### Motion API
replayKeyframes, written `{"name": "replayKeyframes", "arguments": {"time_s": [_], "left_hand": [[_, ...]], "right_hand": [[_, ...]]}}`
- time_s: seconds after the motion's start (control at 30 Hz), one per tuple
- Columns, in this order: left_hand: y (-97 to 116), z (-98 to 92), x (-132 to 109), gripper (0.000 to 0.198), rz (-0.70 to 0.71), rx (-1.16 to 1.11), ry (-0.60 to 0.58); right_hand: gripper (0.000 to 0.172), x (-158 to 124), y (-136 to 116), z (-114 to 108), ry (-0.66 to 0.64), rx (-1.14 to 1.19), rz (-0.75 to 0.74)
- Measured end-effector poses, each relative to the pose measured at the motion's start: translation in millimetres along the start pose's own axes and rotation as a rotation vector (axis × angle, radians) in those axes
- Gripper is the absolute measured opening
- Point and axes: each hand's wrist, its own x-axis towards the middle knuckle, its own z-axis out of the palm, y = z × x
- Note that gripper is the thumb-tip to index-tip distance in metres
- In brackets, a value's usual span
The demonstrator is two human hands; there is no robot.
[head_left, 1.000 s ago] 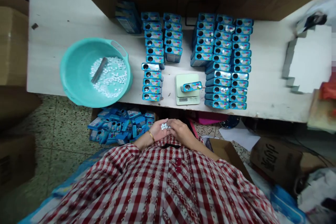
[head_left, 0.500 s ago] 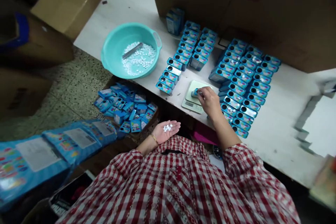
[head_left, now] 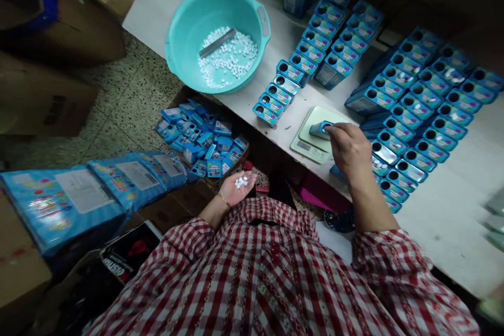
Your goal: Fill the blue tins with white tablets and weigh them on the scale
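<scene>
White tablets [head_left: 241, 182] lie in the palm of my left hand [head_left: 235, 189], which is turned up near my waist, its fingers stretched out. My right hand [head_left: 350, 149] is over a digital scale [head_left: 305, 146], fingertips pinched together at the top of a small blue tin [head_left: 319, 129] standing on it. What the pinch holds is hidden. To the left, a turquoise basin [head_left: 189, 21] holds many loose white tablets and a grey metal bar or scoop [head_left: 217, 43]. Blue tins [head_left: 279, 93] with round holes in their tops stand in rows left of the scale.
More rows of blue tins [head_left: 417, 94] stand at the right, beside my right forearm. Below the white table [head_left: 145, 21], a carton holds jumbled blue packs [head_left: 205, 139]. Blue printed packages [head_left: 79, 194] lie at lower left, with brown cartons [head_left: 43, 100] behind.
The view has shifted and come closer to the table. My right hand stays at the tin on the scale. My left hand still carries the tablets on its upturned palm.
</scene>
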Motion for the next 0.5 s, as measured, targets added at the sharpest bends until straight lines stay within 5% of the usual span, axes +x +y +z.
{"name": "replayKeyframes", "arguments": {"time_s": [0.13, 0.27, 0.5], "left_hand": [[21, -28.0, 10, 0.025, -0.040, 0.048, -0.028], [38, -57.6, 24, 0.033, -0.135, 0.152, -0.026], [66, -115.0, 28, 0.043, -0.216, 0.295, 0.099]], "right_hand": [[0.022, -36, -21, 2, 0.085, 0.085, 0.106], [0.020, -100, -49, 40, 0.046, 0.167, 0.270], [0.026, -209, -113, 131, -0.516, 0.318, 0.454]]}}
